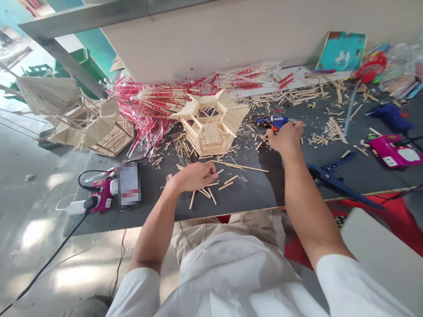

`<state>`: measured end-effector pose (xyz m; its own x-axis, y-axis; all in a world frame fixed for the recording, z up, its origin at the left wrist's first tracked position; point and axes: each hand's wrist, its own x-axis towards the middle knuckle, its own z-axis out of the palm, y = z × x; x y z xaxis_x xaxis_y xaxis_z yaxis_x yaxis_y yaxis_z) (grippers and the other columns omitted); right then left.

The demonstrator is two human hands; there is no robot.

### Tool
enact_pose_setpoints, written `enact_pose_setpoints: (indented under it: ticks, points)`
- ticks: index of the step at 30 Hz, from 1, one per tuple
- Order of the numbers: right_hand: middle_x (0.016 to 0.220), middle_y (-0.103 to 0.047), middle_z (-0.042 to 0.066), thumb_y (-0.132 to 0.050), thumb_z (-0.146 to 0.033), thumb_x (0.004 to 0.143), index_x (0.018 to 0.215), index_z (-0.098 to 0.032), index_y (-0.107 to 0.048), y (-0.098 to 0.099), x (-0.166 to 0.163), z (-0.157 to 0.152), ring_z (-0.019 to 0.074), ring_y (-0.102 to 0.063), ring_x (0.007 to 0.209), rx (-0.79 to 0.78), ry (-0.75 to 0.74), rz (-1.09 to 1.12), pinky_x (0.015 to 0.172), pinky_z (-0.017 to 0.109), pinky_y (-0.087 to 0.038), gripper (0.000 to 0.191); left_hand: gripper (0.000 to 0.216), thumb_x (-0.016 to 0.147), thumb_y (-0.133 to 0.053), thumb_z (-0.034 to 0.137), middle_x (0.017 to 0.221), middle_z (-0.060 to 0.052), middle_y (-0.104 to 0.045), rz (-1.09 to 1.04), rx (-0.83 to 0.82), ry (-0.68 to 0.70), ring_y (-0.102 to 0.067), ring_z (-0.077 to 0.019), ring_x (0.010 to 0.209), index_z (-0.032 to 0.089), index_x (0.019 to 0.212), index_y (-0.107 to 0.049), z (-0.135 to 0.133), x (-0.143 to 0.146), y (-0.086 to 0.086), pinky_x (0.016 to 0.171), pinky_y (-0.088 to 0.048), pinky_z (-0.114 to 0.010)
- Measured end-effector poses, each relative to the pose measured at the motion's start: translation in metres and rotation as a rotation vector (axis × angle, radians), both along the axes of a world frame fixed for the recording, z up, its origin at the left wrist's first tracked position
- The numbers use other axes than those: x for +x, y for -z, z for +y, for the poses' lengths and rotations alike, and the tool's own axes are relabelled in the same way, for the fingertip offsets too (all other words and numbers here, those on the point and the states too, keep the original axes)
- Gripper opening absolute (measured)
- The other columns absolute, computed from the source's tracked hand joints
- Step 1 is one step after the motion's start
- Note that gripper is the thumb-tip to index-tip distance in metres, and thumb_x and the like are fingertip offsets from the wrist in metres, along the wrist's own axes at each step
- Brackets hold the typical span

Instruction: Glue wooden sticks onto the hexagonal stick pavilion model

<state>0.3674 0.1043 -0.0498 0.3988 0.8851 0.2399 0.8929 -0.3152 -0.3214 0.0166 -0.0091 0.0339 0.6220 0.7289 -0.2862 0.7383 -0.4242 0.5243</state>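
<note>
My left hand (197, 175) is closed in a pinch above the front of the table, with a short wooden stick (219, 171) poking out from its fingertips. Under and around it lie several cut sticks (228, 183). To the right, my right hand (287, 136) is wrapped round a blue glue gun (278, 120), whose nozzle points left; an orange trigger shows by my fingers. Between and beyond my hands stands a small pavilion-like model (210, 135) built from wooden sticks, with slatted panels flaring out around an open middle.
A larger stick model (92, 121) sits at the left. Plastic-wrapped stick bundles (154, 102) line the back. A phone (129, 184) lies beside a pink power strip (102, 195). At right are a blue cutter (332, 175), another glue gun (392, 116) and another power strip (397, 152).
</note>
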Motion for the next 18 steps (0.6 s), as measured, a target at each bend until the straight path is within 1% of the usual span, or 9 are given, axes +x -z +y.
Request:
enact_pose_setpoints:
  ticks: [2, 5, 7, 9, 12, 15, 18]
  points:
    - [0.122, -0.059, 0.037, -0.071, -0.042, 0.087, 0.123, 0.010, -0.057, 0.001, 0.000, 0.000, 0.0483, -0.051, 0.130, 0.045, -0.017, -0.014, 0.111, 0.062, -0.041, 0.065, 0.021, 0.105, -0.044, 0.041, 0.071, 0.001, -0.064, -0.089, 0.035, -0.032, -0.055, -0.0174, 0.063, 0.023, 0.104, -0.054, -0.001, 0.000, 0.001, 0.063, -0.034, -0.030]
    - [0.122, -0.061, 0.034, -0.063, -0.044, 0.091, 0.126, 0.003, -0.054, 0.001, 0.002, 0.000, 0.0466, -0.057, 0.124, 0.140, -0.047, 0.026, 0.107, 0.062, -0.045, 0.059, 0.018, 0.105, -0.042, 0.039, 0.074, 0.001, -0.063, -0.137, 0.069, -0.025, -0.054, -0.0175, 0.065, 0.023, 0.105, -0.050, -0.002, 0.001, 0.003, 0.064, -0.034, -0.031]
    - [0.121, -0.062, 0.032, -0.058, -0.045, 0.094, 0.128, -0.003, -0.052, -0.002, 0.002, -0.001, 0.0444, -0.062, 0.120, 0.201, -0.056, 0.094, 0.103, 0.061, -0.049, 0.054, 0.018, 0.106, -0.041, 0.039, 0.076, 0.001, -0.063, -0.145, 0.090, -0.026, -0.054, -0.0174, 0.066, 0.023, 0.104, -0.049, -0.002, 0.003, 0.003, 0.063, -0.034, -0.031]
    - [0.115, -0.065, 0.028, -0.055, -0.048, 0.096, 0.128, -0.008, -0.050, -0.006, 0.001, -0.001, 0.0416, -0.067, 0.110, 0.242, -0.049, 0.188, 0.097, 0.058, -0.052, 0.051, 0.016, 0.106, -0.041, 0.038, 0.076, 0.001, -0.065, -0.172, 0.098, -0.041, -0.055, -0.0170, 0.065, 0.024, 0.103, -0.048, -0.002, 0.004, 0.003, 0.063, -0.034, -0.031]
    - [0.104, -0.069, 0.022, -0.057, -0.053, 0.096, 0.126, -0.014, -0.050, -0.017, -0.005, -0.003, 0.0375, -0.071, 0.095, 0.299, -0.050, 0.279, 0.088, 0.054, -0.055, 0.050, 0.014, 0.105, -0.043, 0.035, 0.082, -0.001, -0.072, -0.248, 0.025, -0.089, -0.060, -0.0155, 0.065, 0.024, 0.098, -0.045, -0.001, 0.004, 0.004, 0.064, -0.039, -0.029]
    - [0.102, -0.071, 0.017, -0.059, -0.058, 0.096, 0.125, -0.018, -0.050, -0.031, -0.015, -0.008, 0.0352, -0.072, 0.093, 0.348, -0.112, 0.262, 0.086, 0.051, -0.056, 0.049, 0.012, 0.105, -0.045, 0.035, 0.089, -0.001, -0.076, -0.304, -0.063, -0.144, -0.064, -0.0142, 0.065, 0.024, 0.099, -0.045, 0.001, 0.003, 0.007, 0.064, -0.044, -0.028]
    - [0.105, -0.070, 0.015, -0.056, -0.059, 0.099, 0.128, -0.022, -0.049, -0.050, -0.025, -0.015, 0.0329, -0.072, 0.096, 0.388, -0.212, 0.230, 0.087, 0.049, -0.058, 0.048, 0.010, 0.105, -0.044, 0.034, 0.091, -0.002, -0.076, -0.338, -0.080, -0.159, -0.066, -0.0143, 0.068, 0.024, 0.102, -0.046, 0.003, 0.003, 0.011, 0.066, -0.047, -0.027]
